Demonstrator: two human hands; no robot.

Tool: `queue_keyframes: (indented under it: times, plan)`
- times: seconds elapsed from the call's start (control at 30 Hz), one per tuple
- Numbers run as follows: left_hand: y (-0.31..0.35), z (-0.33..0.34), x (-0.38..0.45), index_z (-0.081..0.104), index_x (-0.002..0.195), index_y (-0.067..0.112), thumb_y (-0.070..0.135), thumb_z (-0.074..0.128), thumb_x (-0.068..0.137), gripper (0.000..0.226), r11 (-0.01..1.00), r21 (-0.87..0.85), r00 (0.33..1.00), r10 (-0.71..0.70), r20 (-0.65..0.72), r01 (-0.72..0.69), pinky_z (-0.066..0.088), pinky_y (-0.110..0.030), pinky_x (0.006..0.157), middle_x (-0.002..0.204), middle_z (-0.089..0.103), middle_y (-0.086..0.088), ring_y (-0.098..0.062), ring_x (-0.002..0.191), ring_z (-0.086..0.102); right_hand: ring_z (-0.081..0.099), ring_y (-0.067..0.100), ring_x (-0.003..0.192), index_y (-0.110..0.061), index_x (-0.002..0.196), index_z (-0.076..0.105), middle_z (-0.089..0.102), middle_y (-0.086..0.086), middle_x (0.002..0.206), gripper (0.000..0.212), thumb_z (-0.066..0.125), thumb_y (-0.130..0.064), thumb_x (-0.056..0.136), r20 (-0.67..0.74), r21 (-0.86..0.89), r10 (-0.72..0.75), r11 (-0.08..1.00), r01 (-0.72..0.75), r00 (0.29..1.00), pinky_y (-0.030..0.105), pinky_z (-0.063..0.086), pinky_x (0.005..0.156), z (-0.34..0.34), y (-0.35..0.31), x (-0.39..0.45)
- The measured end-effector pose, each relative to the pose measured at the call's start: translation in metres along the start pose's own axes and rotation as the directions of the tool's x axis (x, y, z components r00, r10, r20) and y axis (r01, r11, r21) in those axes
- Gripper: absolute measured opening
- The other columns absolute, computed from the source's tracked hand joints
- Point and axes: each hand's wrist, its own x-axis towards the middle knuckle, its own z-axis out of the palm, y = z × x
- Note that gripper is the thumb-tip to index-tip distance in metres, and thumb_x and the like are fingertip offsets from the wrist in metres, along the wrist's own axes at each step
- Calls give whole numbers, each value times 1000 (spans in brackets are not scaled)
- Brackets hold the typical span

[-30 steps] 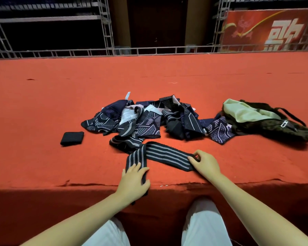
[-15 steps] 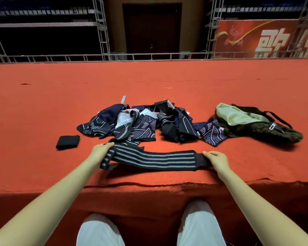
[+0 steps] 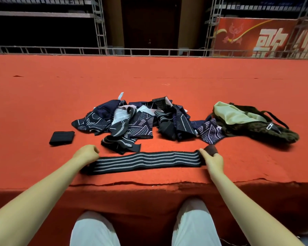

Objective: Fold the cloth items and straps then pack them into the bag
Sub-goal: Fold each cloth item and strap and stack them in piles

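Note:
A black strap with grey stripes point(image 3: 146, 161) lies stretched flat along the near edge of the red-carpeted platform. My left hand point(image 3: 87, 154) grips its left end with curled fingers. My right hand point(image 3: 212, 159) pinches its right end, where a dark tab sticks up. Behind the strap sits a heap of dark patterned cloth items point(image 3: 142, 121). A folded black piece point(image 3: 61, 138) lies to the left of the heap. The dark green bag point(image 3: 256, 125), its pale lining showing, lies open at the right.
The platform's front edge point(image 3: 149, 184) runs just below the strap, with my white-trousered knees beneath it. A metal rail point(image 3: 114, 51) and scaffold frames stand at the far side. Red carpet point(image 3: 149, 77) stretches behind the heap.
My hands moved apart and pulled the bent strap out into a straight flat line. The left hand went from pressing on the strap near the edge to gripping its left end.

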Motion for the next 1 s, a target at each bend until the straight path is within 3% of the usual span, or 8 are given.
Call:
queue_keyframes:
  times: [0.1, 0.23, 0.33, 0.4, 0.53, 0.8, 0.9, 1.0]
  plan:
    - [11, 8, -7, 60, 119, 24, 20, 55, 82, 38, 988, 122, 979, 111, -173, -91, 46, -35, 93, 120, 58, -10, -30, 114, 53, 64, 36, 90, 2, 88, 67, 69, 22, 91, 31, 67, -29, 84, 45, -278, -83, 956, 92, 996, 37, 42, 71, 12, 2, -6]
    - [46, 36, -31, 59, 121, 17, 16, 57, 83, 38, 903, -39, 856, 390, -339, -427, 39, -36, 99, 120, 55, -9, -28, 116, 47, 62, 40, 97, -2, 99, 65, 68, 22, 100, 22, 57, -19, 89, 131, -481, -220, 839, 256, 967, 38, 43, 72, 23, -3, -14]
    - [73, 64, -53, 62, 118, 14, 16, 51, 87, 33, 744, -103, 730, 603, -320, -660, 34, -29, 102, 121, 59, -4, -23, 116, 50, 59, 39, 99, -1, 102, 65, 65, 23, 105, 22, 53, -17, 93, 156, -456, -269, 834, 311, 950, 38, 40, 74, 30, -9, -18]
    - [84, 82, -60, 63, 119, 15, 25, 48, 89, 35, 705, -101, 704, 667, -243, -702, 33, -30, 107, 127, 59, -1, -20, 121, 49, 58, 37, 99, -3, 102, 65, 62, 20, 105, 21, 51, -17, 94, 181, -433, -327, 821, 374, 928, 35, 36, 73, 36, -15, -22]
    - [89, 95, -57, 66, 113, 24, 38, 53, 90, 30, 767, -92, 767, 613, -188, -635, 40, -35, 101, 121, 62, 8, -15, 115, 51, 55, 26, 102, -14, 112, 65, 60, 6, 108, 23, 51, -21, 94, 271, -410, -438, 753, 515, 857, 27, 34, 73, 52, -25, -33]
    - [85, 83, -55, 66, 98, 24, 23, 52, 94, 14, 724, -542, 904, 334, -265, -427, 42, -19, 76, 85, 71, 10, 9, 81, 61, 55, 18, 106, -26, 117, 66, 61, -5, 105, 30, 56, -38, 90, 479, -465, -492, 561, 685, 727, 30, 43, 78, 93, -28, -54]
    - [83, 75, -59, 62, 100, 27, 27, 49, 96, 14, 693, -620, 929, 292, -226, -368, 40, -13, 70, 77, 71, 11, 9, 77, 60, 55, 19, 102, -29, 113, 69, 61, -6, 102, 57, 43, -67, 80, 586, -510, -482, 405, 759, 652, 32, 44, 80, 96, -21, -58]
    - [84, 69, -60, 61, 103, 31, 33, 48, 96, 15, 687, -645, 940, 287, -183, -336, 45, -24, 77, 77, 72, 13, -4, 82, 64, 53, 16, 104, -26, 117, 66, 60, -8, 109, 78, 28, -79, 73, 621, -516, -485, 338, 787, 616, 31, 43, 86, 92, -18, -61]
